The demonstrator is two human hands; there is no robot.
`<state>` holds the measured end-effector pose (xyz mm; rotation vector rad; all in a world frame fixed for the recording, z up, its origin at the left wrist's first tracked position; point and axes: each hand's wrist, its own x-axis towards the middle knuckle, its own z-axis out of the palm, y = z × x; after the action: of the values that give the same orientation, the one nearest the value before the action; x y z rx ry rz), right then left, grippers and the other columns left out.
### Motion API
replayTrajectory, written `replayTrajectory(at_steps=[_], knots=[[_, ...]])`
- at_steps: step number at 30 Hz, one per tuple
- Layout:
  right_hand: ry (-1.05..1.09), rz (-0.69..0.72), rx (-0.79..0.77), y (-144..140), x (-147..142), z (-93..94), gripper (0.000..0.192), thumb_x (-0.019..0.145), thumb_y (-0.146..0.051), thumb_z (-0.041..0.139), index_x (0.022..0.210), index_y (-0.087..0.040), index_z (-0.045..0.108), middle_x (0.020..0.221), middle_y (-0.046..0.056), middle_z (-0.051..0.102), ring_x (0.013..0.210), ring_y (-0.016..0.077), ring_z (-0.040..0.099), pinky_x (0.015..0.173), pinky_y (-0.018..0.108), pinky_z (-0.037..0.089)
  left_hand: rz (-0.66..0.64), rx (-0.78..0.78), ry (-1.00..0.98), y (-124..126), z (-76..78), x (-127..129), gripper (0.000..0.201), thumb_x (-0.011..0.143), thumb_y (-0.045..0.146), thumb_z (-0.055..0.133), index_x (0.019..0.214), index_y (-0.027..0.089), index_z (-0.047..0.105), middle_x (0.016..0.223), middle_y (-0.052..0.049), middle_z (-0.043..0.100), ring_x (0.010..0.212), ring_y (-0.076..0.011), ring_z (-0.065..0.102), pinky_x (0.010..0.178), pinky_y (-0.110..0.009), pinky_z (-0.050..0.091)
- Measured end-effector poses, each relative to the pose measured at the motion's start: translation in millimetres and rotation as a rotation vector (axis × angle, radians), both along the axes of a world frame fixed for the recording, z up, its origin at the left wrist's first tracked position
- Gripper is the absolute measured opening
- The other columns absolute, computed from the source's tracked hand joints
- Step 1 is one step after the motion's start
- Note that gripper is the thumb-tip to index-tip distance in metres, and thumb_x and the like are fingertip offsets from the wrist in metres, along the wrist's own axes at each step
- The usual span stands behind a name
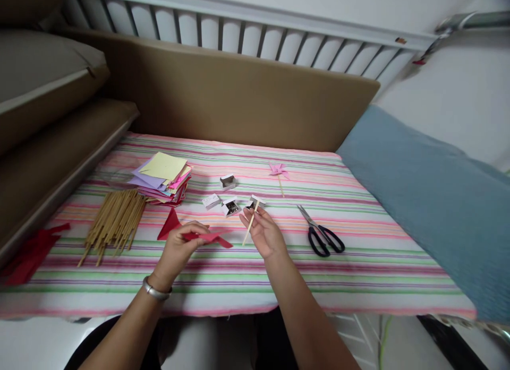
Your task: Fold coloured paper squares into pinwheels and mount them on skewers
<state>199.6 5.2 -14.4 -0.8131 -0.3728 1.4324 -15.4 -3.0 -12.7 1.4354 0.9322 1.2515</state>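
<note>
Between thumb and fingers, my left hand (181,248) pinches a piece of red paper (213,236) with cut, loose flaps. Another red paper piece (170,224) shows just behind that hand. My right hand (265,233), palm turned up, holds a thin wooden stick (249,226) tilted between its fingers. Just beyond my hands are several small white boxes, among them an open box (230,207) with small dark or shiny bits inside. A pink paper pinwheel (279,170) on a stick lies farther back. Black-handled scissors (321,233) rest to the right of my right hand, blades slightly apart.
A stack of coloured paper squares (163,168) and a pile of wooden sticks (115,221) lie left on the striped cloth (382,264). Red paper scraps (32,253) sit at the far left. Brown cushions (59,142) border the left, a brown panel (239,94) the back.
</note>
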Motion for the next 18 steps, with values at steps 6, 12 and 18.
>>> replayTrajectory(at_steps=[6, 12, 18], knots=[[-0.383, -0.128, -0.021, -8, 7, -27.2, 0.026, 0.065, -0.028, 0.070, 0.082, -0.023, 0.051, 0.080, 0.001, 0.066, 0.088, 0.0218, 0.067, 0.083, 0.042, 0.050, 0.128, -0.224, -0.304, 12, -2.2, -1, 0.013, 0.058, 0.019, 0.076, 0.066, 0.017, 0.067, 0.069, -0.001, 0.065, 0.067, -0.0149, 0.059, 0.065, -0.028, 0.045], [-1.032, -0.075, 0.006, -45, 35, -27.6, 0.011, 0.070, -0.020, 0.060, 0.081, -0.021, 0.061, 0.086, 0.005, 0.065, 0.090, 0.0232, 0.060, 0.089, 0.043, 0.043, 0.122, -0.238, -0.380, 14, 0.5, 3, 0.020, 0.054, 0.019, 0.079, 0.068, 0.015, 0.065, 0.068, 0.001, 0.062, 0.062, -0.0113, 0.055, 0.058, -0.024, 0.041], [-1.959, 0.358, 0.244, -50, 51, -11.1, 0.031, 0.085, -0.012, 0.041, 0.103, -0.020, 0.064, 0.102, 0.008, 0.064, 0.095, 0.0196, 0.058, 0.083, 0.031, 0.043, 0.110, -0.292, -0.404, 13, -0.1, 0, 0.025, 0.054, 0.021, 0.079, 0.073, 0.013, 0.067, 0.070, -0.001, 0.065, 0.064, -0.0128, 0.058, 0.060, -0.024, 0.043]])
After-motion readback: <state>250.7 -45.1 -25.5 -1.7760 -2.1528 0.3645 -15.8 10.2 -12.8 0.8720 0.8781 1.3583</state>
